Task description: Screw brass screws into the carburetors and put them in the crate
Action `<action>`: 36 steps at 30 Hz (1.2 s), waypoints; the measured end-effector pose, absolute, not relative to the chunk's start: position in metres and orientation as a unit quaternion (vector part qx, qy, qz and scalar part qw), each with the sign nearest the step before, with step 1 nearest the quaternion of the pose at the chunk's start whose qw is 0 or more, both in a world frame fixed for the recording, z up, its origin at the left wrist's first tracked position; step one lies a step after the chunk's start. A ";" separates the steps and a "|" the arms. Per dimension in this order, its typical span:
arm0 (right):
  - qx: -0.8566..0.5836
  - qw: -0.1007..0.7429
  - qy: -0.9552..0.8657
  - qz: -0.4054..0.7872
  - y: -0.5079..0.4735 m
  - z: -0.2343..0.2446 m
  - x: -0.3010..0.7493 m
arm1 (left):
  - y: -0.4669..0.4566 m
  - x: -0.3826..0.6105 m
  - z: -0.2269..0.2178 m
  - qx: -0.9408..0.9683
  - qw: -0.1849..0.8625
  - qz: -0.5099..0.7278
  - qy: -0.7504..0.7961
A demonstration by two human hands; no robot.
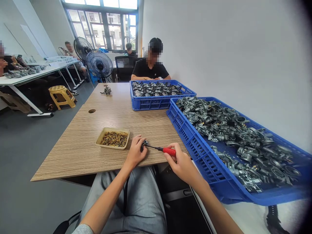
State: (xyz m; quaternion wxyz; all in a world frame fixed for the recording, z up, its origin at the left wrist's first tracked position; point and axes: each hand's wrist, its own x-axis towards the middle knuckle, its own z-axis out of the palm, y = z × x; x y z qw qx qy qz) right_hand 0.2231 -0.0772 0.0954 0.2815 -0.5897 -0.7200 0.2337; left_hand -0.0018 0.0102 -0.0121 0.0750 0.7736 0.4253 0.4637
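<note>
Near the table's front edge, my left hand is closed around a small grey metal part, which looks like a carburetor body and is mostly hidden by the fingers. My right hand grips the red handle of a screwdriver. Its dark shaft points left and its tip meets the metal part, though the exact contact is hidden. Left of my left hand sits a cream plastic tray filled with small brass pieces.
A large blue crate of loose carburetor bodies stands at the right. Behind it, another blue crate holds carburetors in rows. One carburetor lies on the wooden table at the far left. A person sits across.
</note>
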 end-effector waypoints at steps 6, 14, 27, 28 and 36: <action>-0.608 0.271 -0.713 0.222 -0.076 0.092 0.225 | 0.009 -0.002 -0.011 0.773 0.080 0.462 0.426; -0.605 0.275 -0.713 0.223 -0.076 0.095 0.224 | 0.010 -0.002 -0.012 0.773 0.074 0.466 0.423; -0.602 0.271 -0.719 0.218 -0.076 0.095 0.224 | 0.010 -0.001 -0.012 0.773 0.077 0.466 0.424; -0.604 0.270 -0.718 0.217 -0.076 0.094 0.224 | 0.010 -0.001 -0.012 0.772 0.076 0.467 0.424; -0.605 0.270 -0.718 0.214 -0.075 0.094 0.224 | 0.010 -0.002 -0.011 0.773 0.077 0.464 0.425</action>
